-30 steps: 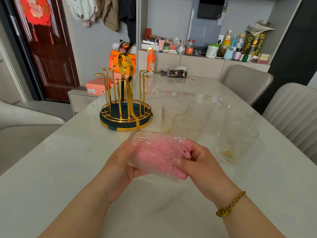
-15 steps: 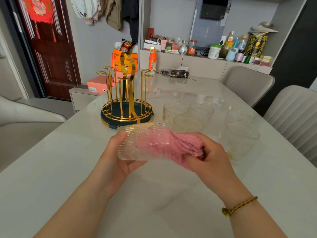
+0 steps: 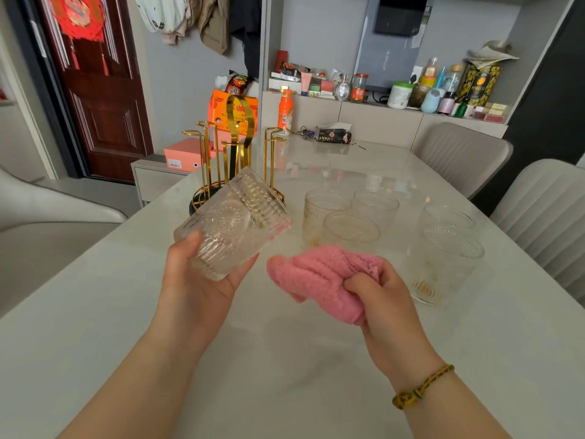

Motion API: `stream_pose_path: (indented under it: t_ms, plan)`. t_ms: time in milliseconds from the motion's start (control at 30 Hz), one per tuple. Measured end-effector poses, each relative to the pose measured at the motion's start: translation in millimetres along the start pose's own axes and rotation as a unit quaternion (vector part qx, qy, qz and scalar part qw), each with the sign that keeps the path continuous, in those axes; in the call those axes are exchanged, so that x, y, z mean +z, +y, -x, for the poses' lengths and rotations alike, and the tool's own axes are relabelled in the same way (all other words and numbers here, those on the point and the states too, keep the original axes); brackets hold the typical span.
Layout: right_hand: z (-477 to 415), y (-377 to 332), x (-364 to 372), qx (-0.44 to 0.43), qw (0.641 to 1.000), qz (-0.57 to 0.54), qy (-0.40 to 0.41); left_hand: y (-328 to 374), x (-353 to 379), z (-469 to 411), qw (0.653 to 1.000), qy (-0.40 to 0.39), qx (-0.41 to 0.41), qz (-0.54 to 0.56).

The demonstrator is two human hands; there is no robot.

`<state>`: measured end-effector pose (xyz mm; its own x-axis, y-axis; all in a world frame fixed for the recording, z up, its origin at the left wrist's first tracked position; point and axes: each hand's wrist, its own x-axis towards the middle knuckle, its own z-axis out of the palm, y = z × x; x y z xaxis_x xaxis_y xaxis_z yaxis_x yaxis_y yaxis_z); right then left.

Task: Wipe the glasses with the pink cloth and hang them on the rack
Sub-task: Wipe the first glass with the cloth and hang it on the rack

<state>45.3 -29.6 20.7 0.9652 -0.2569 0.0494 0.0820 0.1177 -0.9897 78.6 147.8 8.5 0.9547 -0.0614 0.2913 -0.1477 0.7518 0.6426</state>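
Left grip [image 3: 202, 280] holds one ribbed glass [image 3: 234, 229]; right grip [image 3: 380, 299] clutches the pink cloth [image 3: 319, 274], apart from it. The rack's [image 3: 234, 147] visible pegs are bare; five glasses [image 3: 376, 207] wait toward the counter's [image 3: 285, 359] right edge.

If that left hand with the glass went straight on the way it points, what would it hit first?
Most likely the gold wire rack on its dark round base, just beyond the ribbed clear glass tumbler that the left hand grips. The gap between them is hard to judge.
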Motion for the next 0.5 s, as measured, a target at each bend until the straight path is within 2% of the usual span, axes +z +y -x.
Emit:
stream_pose_path:
  t_ms: [100, 233, 300, 500]
  plan:
    - [3, 5, 5, 0.018, 0.999, -0.024, -0.035, -5, 6, 2, 0.998, -0.04, -0.016, -0.052]
    - [2, 8, 5, 0.009, 0.998, -0.048, -0.026, -13, 2, 1, 0.988, 0.013, -0.046, -0.145]
    - [2, 7, 4, -0.014, 0.998, -0.061, -0.021, -11, 0, 2, 0.979, -0.006, -0.058, -0.196]
    - [-3, 5, -3, -0.055, 0.997, -0.052, -0.005, -13, 2, 6, 0.903, 0.008, -0.066, -0.425]
